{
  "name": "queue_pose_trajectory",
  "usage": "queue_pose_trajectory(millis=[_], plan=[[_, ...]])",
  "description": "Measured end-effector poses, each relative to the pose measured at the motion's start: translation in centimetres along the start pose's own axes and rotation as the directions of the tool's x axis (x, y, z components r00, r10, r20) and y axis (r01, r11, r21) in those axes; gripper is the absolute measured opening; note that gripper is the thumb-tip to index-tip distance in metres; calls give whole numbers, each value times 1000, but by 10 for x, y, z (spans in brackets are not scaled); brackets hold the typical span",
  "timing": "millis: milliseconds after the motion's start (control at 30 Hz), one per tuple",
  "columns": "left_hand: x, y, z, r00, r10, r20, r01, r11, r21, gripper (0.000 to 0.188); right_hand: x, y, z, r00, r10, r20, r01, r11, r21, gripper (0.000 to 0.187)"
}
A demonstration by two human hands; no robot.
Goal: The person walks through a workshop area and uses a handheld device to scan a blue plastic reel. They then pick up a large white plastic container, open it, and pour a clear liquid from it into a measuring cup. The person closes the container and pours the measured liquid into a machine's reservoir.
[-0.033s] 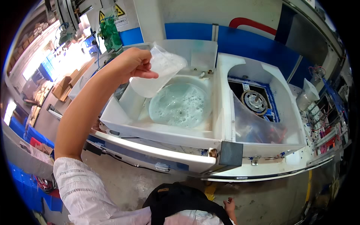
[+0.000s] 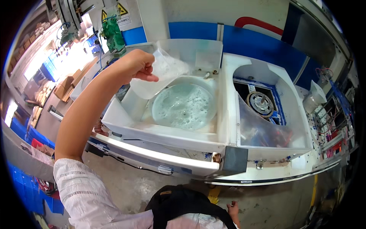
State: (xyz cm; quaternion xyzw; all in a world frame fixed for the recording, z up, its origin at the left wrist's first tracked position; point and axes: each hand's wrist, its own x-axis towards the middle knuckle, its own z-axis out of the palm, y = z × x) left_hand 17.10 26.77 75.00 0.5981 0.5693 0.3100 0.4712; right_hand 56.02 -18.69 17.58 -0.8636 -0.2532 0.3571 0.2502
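Note:
My left hand (image 2: 142,68) grips a translucent white plastic jug (image 2: 162,76) at its left side, fingers curled closed. The jug is tilted over a white rectangular tub (image 2: 129,128), and the part of it in my grasp is hidden by my hand. A round bowl (image 2: 154,108) set in that tub holds pale, greenish liquid with bubbles and foam on top. Low in the view, well away from the tub, my right hand (image 2: 233,209) hangs beside my body. Its fingers are curled; whether anything small is in them I cannot make out.
Right of the tub, a white housing (image 2: 301,126) surrounds a round metal hub (image 2: 260,104) behind a clear guard. Further right stand another translucent container (image 2: 314,97) and cables. A green machine part (image 2: 113,36) is behind my left arm. A white rail (image 2: 183,162) runs along the front.

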Motion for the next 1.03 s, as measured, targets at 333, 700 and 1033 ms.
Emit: queue_pose_trajectory(millis=[333,700,1033], plan=[[56,-63,-10,942,324,91,-84,-34,996,10,9,-2,19,999,19,44,-22,997,72,40],[47,-39,15,809,562,171,-53,-220,974,7,4,39,20,963,-255,86,257,966,-6,29],[32,-5,-15,971,238,19,-237,971,-31,18,-78,102,26,993,-91,-75,107,961,254,30]])
